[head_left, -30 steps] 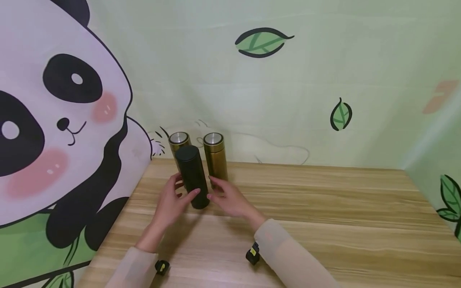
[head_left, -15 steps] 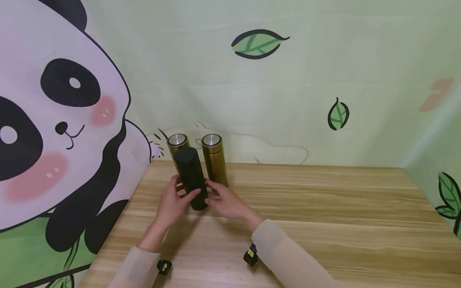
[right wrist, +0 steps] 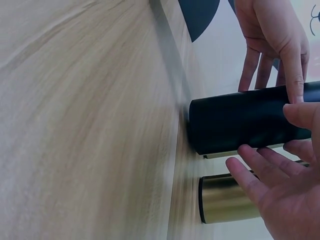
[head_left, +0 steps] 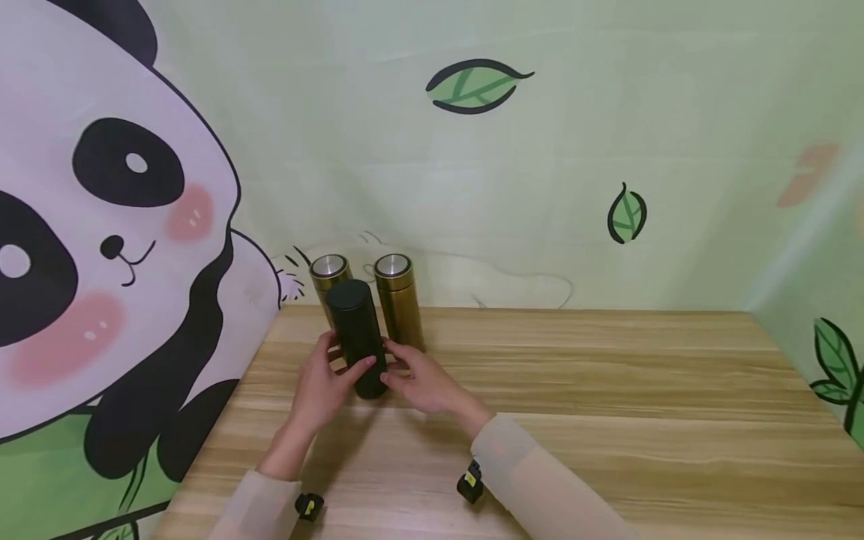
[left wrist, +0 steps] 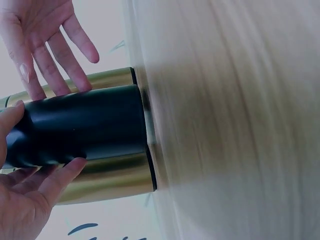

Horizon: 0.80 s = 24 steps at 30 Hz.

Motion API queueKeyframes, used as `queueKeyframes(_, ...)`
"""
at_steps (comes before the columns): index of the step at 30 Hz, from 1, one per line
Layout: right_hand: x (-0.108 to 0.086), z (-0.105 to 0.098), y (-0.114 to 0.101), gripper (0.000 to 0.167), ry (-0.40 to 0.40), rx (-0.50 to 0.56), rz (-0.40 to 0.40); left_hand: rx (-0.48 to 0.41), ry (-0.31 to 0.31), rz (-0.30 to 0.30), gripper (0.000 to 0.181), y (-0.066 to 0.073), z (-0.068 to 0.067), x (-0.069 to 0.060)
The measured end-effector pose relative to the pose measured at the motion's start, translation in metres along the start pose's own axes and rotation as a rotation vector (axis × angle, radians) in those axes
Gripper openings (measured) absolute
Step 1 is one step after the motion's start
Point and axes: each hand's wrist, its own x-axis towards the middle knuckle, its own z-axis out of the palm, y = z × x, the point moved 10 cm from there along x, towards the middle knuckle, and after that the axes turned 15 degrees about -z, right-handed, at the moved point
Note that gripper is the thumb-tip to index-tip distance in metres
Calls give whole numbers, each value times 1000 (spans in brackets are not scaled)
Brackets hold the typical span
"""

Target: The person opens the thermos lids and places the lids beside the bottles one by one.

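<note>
At the far left of my head feed I see the printed panda [head_left: 155,247] on the backdrop, with the left sleeve [head_left: 256,506] to its right and a black-and-yellow device [head_left: 310,508] at that cuff. Next comes the left hand [head_left: 317,386]: I have its thumb across the front of the black bottle [head_left: 356,322] and its fingers bent around the left side, low on the body, in a firm grip. Behind, partly covered by it, stands the left gold bottle [head_left: 328,282], its silvery lid in sight. The black bottle is in front of both gold ones, toward the left of the bench [head_left: 607,360]; I can't tell whether its base touches the wood. The right gold bottle [head_left: 400,307] stands upright behind and to the right. In front of that bottle's lower part is the right hand [head_left: 428,382], fingers spread and mostly straight, tips against the black bottle's right side, without wrapping it. Further right I get a second black-and-yellow device [head_left: 470,486], then the right sleeve [head_left: 540,480] and, higher up, a small printed leaf [head_left: 627,216].
</note>
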Motion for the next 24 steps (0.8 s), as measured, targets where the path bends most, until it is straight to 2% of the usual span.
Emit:
queueKeyframes(14, -7, -16, -11, 54, 103, -22, -17, 9, 61, 50, 74, 16, -3, -15)
queueKeyframes(24, -22, -34, -16, 59, 152, -2, -4, -4, 47, 76, 75, 33, 8, -29)
